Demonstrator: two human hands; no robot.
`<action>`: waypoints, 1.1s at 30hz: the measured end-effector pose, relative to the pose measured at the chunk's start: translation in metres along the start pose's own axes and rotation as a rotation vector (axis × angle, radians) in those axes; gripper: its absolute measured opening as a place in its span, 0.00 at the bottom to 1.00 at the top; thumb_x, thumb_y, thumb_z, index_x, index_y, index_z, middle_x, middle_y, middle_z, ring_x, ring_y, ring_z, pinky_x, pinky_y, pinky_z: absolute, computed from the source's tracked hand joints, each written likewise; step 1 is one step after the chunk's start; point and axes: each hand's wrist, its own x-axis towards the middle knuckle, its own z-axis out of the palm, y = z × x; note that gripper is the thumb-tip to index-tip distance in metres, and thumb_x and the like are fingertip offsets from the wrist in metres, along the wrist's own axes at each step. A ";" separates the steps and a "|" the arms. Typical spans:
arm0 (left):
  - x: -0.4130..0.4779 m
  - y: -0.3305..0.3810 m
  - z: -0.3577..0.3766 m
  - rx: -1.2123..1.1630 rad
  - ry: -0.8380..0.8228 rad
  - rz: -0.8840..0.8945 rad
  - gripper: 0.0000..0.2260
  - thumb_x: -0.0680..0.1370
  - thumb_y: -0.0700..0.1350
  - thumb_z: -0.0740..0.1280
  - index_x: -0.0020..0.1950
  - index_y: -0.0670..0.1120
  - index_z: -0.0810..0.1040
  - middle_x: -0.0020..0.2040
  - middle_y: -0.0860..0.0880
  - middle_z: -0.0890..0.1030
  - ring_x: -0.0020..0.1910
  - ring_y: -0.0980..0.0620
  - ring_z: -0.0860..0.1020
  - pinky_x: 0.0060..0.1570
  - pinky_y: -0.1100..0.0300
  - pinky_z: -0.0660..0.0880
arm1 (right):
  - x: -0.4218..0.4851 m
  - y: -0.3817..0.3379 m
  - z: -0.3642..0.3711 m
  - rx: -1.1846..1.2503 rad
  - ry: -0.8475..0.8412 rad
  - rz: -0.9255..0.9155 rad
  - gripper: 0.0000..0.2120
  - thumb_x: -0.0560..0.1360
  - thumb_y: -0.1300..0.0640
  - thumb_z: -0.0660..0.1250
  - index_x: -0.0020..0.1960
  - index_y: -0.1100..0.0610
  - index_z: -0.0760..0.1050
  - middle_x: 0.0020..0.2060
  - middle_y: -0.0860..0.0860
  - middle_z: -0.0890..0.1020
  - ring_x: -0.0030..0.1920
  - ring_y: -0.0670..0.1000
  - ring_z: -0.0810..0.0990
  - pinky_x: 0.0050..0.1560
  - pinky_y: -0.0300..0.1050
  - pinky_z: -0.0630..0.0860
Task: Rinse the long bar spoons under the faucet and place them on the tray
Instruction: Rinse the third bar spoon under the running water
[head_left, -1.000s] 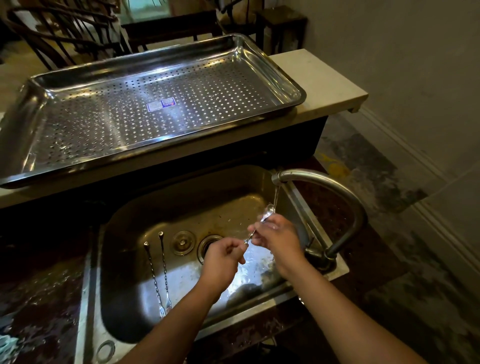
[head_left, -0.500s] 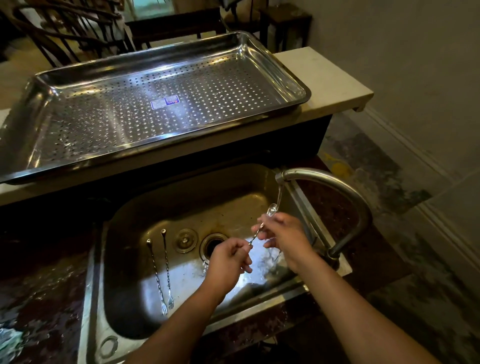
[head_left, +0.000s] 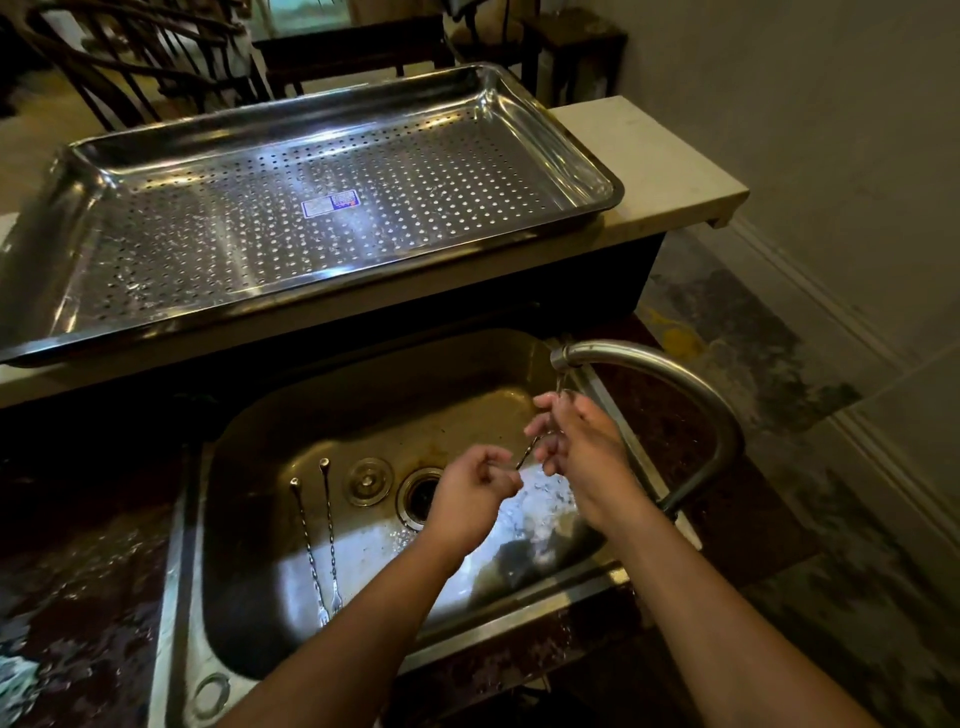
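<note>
Where water falls, the twisted spoon slants.

A perforated steel tray is carried on a pale ledge. Below, a steel sink is set into a dark, wet countertop, and two bar spoons are laid side by side on its floor.
</note>
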 end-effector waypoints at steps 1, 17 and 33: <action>0.002 0.008 0.001 -0.010 -0.004 0.006 0.11 0.76 0.34 0.66 0.56 0.44 0.76 0.41 0.45 0.82 0.43 0.51 0.81 0.39 0.69 0.75 | 0.001 -0.001 -0.001 -0.017 -0.020 -0.014 0.12 0.84 0.50 0.60 0.50 0.53 0.79 0.36 0.53 0.83 0.29 0.48 0.77 0.26 0.39 0.71; 0.013 0.071 -0.006 0.556 0.177 0.652 0.08 0.73 0.42 0.73 0.51 0.49 0.85 0.44 0.51 0.79 0.43 0.57 0.79 0.45 0.59 0.78 | 0.011 -0.026 0.004 -0.778 -0.155 -0.267 0.10 0.77 0.55 0.67 0.38 0.47 0.81 0.33 0.43 0.80 0.36 0.35 0.77 0.32 0.38 0.69; 0.005 0.059 -0.047 -0.185 0.224 0.126 0.05 0.79 0.42 0.66 0.47 0.43 0.82 0.37 0.41 0.84 0.37 0.42 0.84 0.37 0.56 0.82 | 0.006 -0.003 -0.002 -0.879 -0.076 -0.179 0.10 0.78 0.40 0.65 0.39 0.40 0.75 0.36 0.41 0.79 0.36 0.38 0.75 0.32 0.36 0.64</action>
